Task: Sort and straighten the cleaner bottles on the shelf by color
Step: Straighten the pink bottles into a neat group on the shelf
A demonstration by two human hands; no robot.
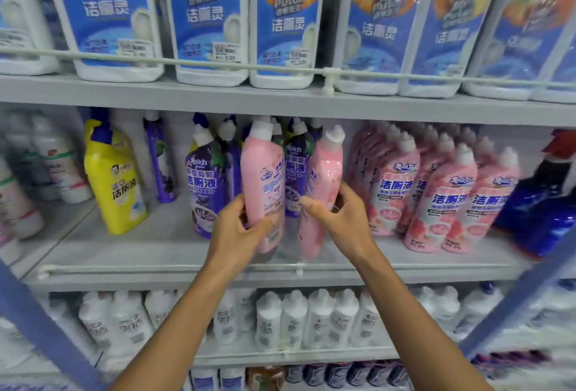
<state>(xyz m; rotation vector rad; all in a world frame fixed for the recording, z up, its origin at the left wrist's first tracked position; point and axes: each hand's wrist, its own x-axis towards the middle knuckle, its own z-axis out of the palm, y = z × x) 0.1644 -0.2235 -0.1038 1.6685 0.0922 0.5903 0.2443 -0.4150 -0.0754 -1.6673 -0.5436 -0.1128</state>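
Note:
On the middle shelf (131, 253) my left hand (240, 228) grips a pink cleaner bottle (263, 172) with its back label turned outward. My right hand (339, 216) grips a second pink bottle (324, 172), which leans to the right. Both stand in front of the purple bottles (205, 178). A group of several pink bottles (442, 197) fills the shelf just to the right. One yellow bottle (117, 178) with a blue cap stands to the left, with another behind it.
White bottles (59, 160) stand at the far left and a dark blue bottle (548, 203) at the far right. A thin rail (156, 267) runs along the shelf front. Large blue-labelled white jugs (205, 16) fill the shelf above, white bottles (311, 319) the one below.

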